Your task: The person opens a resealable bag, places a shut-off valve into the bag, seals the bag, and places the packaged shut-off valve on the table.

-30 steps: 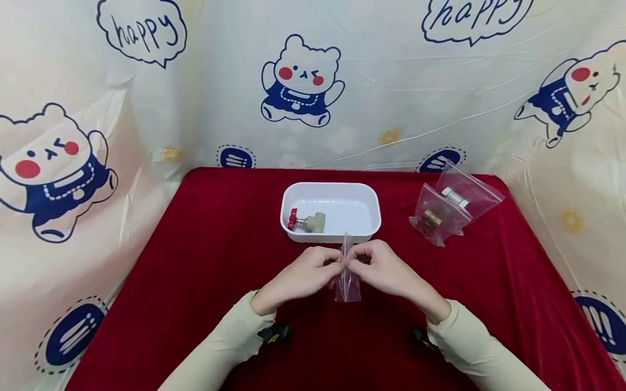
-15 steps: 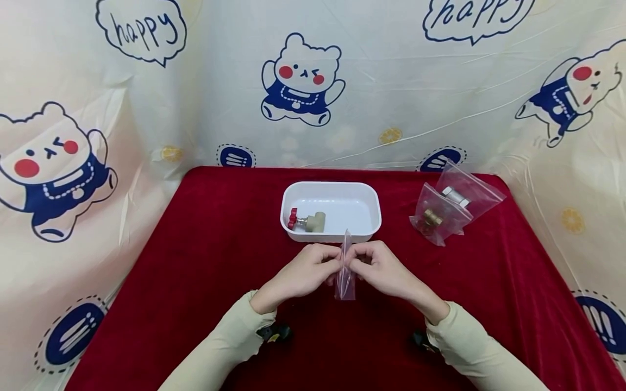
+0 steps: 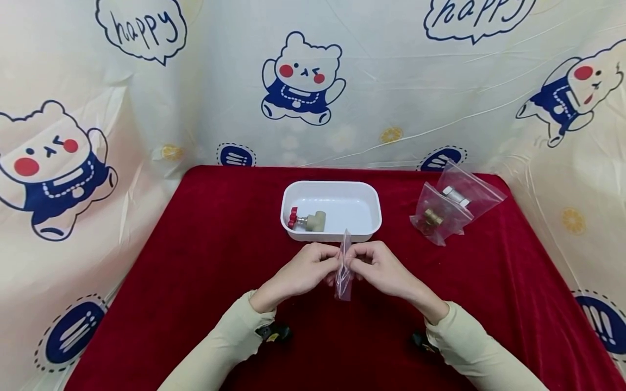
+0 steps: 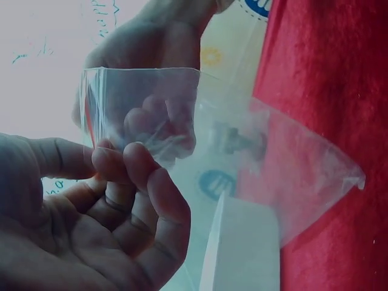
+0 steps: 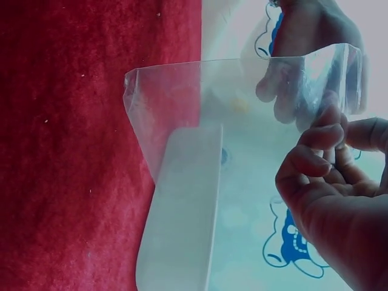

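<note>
Both hands meet near the middle of the head view, just in front of the white tray. Between them hangs a clear plastic zip bag [image 3: 344,287], seen nearly edge-on. The left hand [image 3: 304,271] pinches it near its top edge from one side, and the right hand [image 3: 383,271] pinches it from the other. In the left wrist view the bag [image 4: 303,170] spreads out flat and see-through, with a thin red line by the pinched edge. Nothing shows inside it. The right wrist view has the bag's closed corner hanging over the red cloth.
In the white tray [image 3: 352,209] lies a stop valve [image 3: 315,221] with a red handwheel [image 3: 293,218]. Two clear bags lie overlapping at the back right, one with a brass fitting [image 3: 432,217], the other with a silvery fitting [image 3: 456,196]. A printed curtain [image 3: 371,81] encloses the red-covered table [image 3: 220,233].
The bag has turned more edge-on and its lower end has shifted slightly left. Both hands keep their pinch and have barely moved. Tray and other bags stay put.
</note>
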`<state>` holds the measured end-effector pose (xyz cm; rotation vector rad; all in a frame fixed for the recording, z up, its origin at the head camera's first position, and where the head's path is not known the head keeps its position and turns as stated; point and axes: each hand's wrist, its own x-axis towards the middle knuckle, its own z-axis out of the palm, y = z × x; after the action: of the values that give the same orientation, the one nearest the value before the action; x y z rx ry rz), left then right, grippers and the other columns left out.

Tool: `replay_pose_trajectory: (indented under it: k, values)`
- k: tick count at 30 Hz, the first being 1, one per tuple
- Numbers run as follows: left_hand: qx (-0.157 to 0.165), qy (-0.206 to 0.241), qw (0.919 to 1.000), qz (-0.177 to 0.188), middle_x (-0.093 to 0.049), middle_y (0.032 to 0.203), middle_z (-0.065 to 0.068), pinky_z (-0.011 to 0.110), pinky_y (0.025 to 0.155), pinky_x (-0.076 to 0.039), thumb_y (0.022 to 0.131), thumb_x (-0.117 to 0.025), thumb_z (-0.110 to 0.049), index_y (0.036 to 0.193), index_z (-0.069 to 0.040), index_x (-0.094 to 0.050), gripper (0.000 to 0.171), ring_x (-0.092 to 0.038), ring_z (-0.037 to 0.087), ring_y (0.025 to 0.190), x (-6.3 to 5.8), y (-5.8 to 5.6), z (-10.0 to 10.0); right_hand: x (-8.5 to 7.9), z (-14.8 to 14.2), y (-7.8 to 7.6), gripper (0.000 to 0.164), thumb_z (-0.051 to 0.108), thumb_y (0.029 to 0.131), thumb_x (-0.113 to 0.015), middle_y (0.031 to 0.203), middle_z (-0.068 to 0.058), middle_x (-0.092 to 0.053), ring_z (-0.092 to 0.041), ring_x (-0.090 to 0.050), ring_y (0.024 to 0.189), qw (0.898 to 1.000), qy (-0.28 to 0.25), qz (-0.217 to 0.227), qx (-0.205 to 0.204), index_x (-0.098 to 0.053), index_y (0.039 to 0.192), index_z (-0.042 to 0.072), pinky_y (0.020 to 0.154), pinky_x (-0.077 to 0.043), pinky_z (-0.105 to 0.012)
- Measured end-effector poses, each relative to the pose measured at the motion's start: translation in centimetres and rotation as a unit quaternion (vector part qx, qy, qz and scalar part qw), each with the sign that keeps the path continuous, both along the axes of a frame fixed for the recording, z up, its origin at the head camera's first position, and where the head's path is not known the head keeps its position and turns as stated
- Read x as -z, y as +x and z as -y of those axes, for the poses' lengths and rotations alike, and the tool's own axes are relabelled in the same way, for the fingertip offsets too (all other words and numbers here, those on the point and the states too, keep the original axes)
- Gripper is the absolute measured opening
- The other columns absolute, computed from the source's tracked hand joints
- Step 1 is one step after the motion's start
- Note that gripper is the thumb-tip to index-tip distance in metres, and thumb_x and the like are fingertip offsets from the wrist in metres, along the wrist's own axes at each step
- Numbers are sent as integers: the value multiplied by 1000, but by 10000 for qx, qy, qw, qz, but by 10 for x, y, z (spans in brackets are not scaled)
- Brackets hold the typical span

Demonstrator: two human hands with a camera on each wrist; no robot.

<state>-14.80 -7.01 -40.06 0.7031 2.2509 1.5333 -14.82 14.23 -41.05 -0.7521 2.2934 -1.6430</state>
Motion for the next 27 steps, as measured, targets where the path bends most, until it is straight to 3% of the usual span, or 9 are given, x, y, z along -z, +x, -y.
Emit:
replay_pose_trajectory:
  k: [8,13,20,27]
  values:
    - [-165,-140,9997,-88,-56,63,-1,27,57,-47,109,-56,-26,82,-11,-67,33,-57,13,59,1,0,-1,0,-1,2,21,2,97,-59,65,5,-54,-10,-48,59,9999,116,3,95,-69,80,9,55,-39,-23]
    - [-300,-66,9992,-260,-64,74,0,29,60,-53,107,-61,-19,91,-11,-69,20,-62,14,63,0,-2,-1,0,-1,3,24,1,97,-58,64,6,-52,-10,-46,58,9999,108,-49,71,-67,78,11,55,-39,-24]
    - [-357,-93,9973,-635,-59,67,-1,26,56,-43,102,-62,-10,82,-11,-66,21,-51,10,60,-6,-3,2,-3,-3,5,24,-4,92,-55,66,5,-54,-11,-50,61,9998,137,-47,147,-66,76,11,56,-41,-24]
    - [-370,-147,9958,-821,-53,64,-6,24,56,-40,100,-60,-7,77,-11,-63,23,-47,7,57,-9,-1,-2,-5,-2,5,17,-4,89,-63,80,4,-63,-14,-57,69,9962,293,-653,495,-71,93,11,63,-49,-26]
